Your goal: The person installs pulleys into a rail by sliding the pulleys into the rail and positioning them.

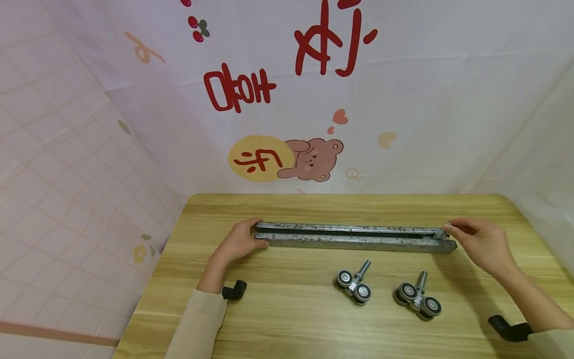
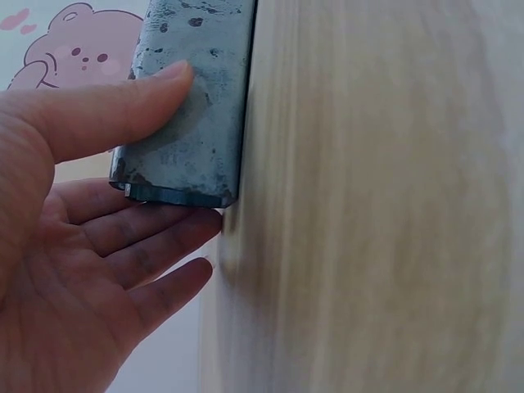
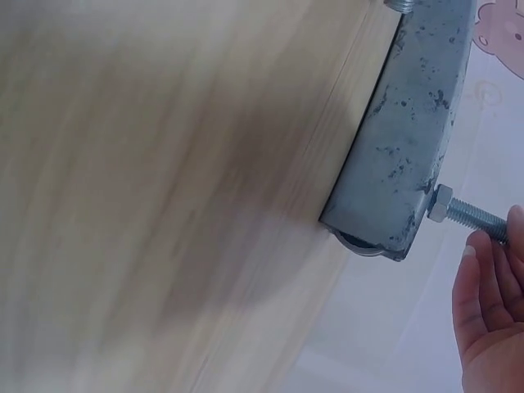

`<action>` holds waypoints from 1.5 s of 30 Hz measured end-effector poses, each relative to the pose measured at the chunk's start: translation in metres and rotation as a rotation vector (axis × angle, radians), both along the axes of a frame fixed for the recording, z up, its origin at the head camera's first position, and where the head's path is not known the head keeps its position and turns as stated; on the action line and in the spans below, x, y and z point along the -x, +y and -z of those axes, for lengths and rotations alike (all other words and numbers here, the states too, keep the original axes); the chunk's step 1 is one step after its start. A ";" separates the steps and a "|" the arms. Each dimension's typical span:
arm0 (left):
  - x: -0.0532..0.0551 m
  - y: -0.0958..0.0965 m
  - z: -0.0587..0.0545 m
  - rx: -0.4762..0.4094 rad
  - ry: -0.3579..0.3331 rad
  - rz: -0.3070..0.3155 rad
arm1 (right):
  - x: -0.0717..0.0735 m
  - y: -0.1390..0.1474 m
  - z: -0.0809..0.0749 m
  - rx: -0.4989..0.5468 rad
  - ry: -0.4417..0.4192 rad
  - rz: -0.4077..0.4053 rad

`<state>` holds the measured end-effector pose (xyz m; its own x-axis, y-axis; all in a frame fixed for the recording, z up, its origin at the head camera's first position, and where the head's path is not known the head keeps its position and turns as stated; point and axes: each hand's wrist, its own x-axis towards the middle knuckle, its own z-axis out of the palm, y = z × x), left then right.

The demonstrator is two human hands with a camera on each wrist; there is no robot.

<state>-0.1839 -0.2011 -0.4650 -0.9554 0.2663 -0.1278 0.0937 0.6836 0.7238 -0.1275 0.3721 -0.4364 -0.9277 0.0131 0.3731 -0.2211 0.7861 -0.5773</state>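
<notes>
A grey metal channel rail (image 1: pixel 354 243), its surface scuffed with dark spots, lies across the table with its long slot facing up. My left hand (image 1: pixel 236 242) grips its left end. In the left wrist view the thumb (image 2: pixel 155 102) presses the rail's side face, and the other fingers spread at and below the open end. At the right end, my right hand (image 1: pixel 486 244) pinches the threaded bolt (image 3: pixel 479 219) of a roller hanger. That bolt, with a hex nut, stands up from the slot; a curved wheel edge (image 3: pixel 360 246) shows at the rail's end, and the rest is hidden inside.
Two loose roller hangers, one (image 1: pixel 353 286) nearer the middle and another (image 1: pixel 418 299) to its right, lie in front of the rail, bolts pointing away. A printed white cloth (image 1: pixel 403 89) hangs behind the wooden table (image 1: pixel 287 319). Black angled pieces (image 1: pixel 234 290) sit at both wrists.
</notes>
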 end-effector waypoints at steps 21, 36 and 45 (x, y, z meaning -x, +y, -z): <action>-0.002 0.000 -0.003 -0.009 -0.006 -0.003 | 0.002 -0.015 0.000 -0.004 -0.073 -0.074; -0.002 0.001 -0.004 -0.014 -0.013 -0.010 | 0.005 -0.027 -0.003 -0.013 -0.036 -0.129; -0.003 0.000 -0.003 -0.015 -0.003 -0.002 | 0.005 -0.034 -0.004 0.001 -0.054 -0.147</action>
